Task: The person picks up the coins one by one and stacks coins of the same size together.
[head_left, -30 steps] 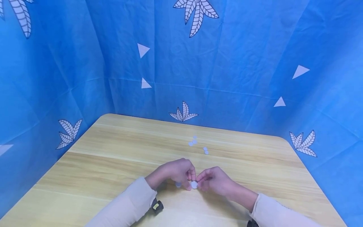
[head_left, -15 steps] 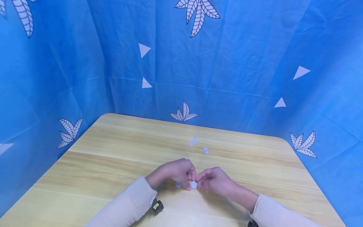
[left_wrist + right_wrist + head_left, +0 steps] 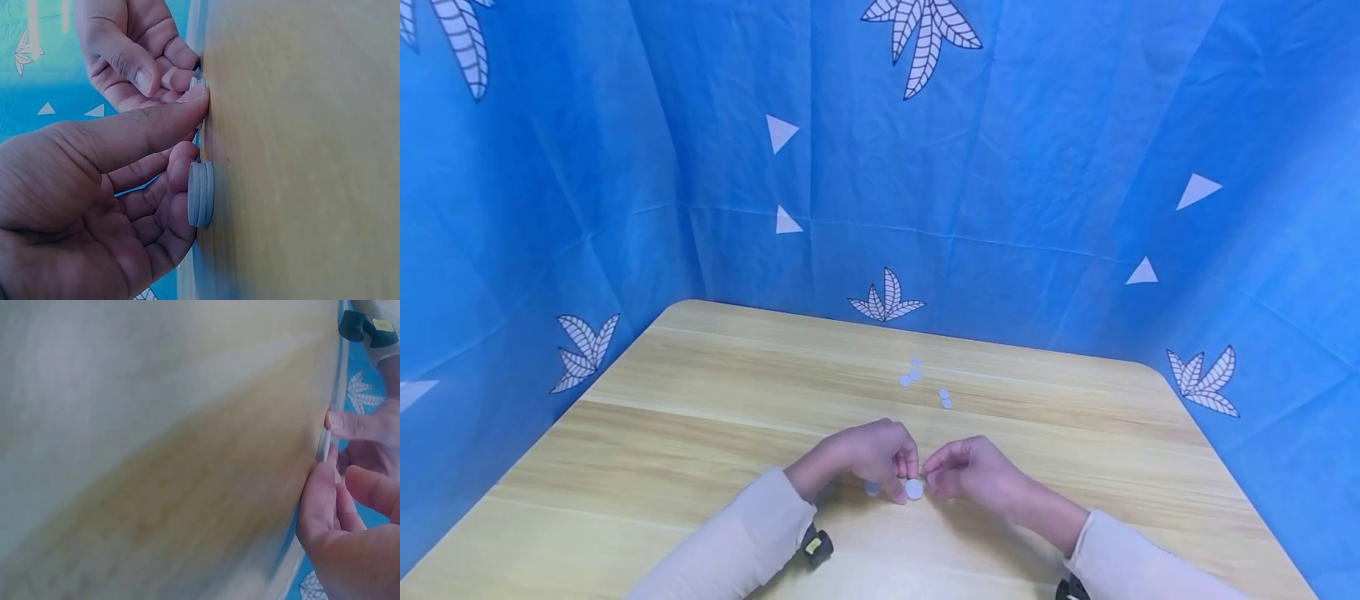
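Note:
Thumb and index finger of my left hand [image 3: 876,450] pinch the edges of a small stack of round pale discs [image 3: 913,489] on the table. Beside that hand's other fingers stands a second stack of grey discs [image 3: 200,194], partly hidden by the hand in the head view. Just right of the pinched stack is my right hand [image 3: 973,471], its fingers bent and its thumb apart from the index finger. In the right wrist view, the right fingertips [image 3: 322,472] lie at the end of the pale discs [image 3: 324,445]; whether they touch is hard to tell.
Farther back on the wooden table [image 3: 737,358] lie several loose pale discs [image 3: 915,375], with another pair of discs [image 3: 944,398] to their right. A blue patterned curtain [image 3: 880,167] closes off the back and sides.
My right hand has shifted slightly up and to the right, away from the pinched stack. The left hand and the discs stay in place.

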{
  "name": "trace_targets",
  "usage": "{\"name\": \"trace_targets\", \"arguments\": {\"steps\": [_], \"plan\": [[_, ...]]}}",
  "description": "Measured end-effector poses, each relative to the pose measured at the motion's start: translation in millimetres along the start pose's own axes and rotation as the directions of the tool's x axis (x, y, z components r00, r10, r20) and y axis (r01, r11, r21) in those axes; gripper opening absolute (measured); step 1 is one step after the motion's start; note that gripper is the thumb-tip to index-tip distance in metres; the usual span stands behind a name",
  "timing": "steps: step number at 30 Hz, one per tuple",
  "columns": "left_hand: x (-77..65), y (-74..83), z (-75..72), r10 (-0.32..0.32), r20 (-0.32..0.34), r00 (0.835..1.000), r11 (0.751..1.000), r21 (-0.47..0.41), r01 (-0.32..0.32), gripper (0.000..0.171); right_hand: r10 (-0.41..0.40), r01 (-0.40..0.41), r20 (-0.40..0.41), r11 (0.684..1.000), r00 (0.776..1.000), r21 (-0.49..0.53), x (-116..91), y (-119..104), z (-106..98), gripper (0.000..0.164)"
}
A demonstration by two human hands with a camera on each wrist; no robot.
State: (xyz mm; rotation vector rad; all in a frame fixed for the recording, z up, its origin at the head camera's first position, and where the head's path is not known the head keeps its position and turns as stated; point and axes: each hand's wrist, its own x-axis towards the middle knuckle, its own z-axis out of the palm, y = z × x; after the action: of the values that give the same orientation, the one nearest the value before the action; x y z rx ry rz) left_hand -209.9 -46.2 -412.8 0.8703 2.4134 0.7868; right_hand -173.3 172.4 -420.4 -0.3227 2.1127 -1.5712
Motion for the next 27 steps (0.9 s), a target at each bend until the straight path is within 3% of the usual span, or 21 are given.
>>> {"name": "trace_targets", "arguments": {"steps": [12, 20, 27], "plan": [[-0.1, 0.7, 1.4, -0.02, 0.006, 1.0, 1.0, -0.006, 0.02, 0.024, -0.014, 0.014, -0.004, 0.996, 1.0, -0.093, 12, -1, -20, 0.029], [0.2, 0.2, 0.2, -0.007, 0.01, 1.0, 1.0, 0.0, 0.007, 0.023, -0.015, 0.006, -0.056, 0.988, 0.998, -0.153, 28, -9, -30, 0.03], [-0.1, 0.1, -0.4, -0.001, 0.017, 1.0, 1.0, -0.016, 0.001, 0.024, -0.06, 0.047, -0.076, 0.985, 0.995, -0.164, 47, -17, -33, 0.031]]}}
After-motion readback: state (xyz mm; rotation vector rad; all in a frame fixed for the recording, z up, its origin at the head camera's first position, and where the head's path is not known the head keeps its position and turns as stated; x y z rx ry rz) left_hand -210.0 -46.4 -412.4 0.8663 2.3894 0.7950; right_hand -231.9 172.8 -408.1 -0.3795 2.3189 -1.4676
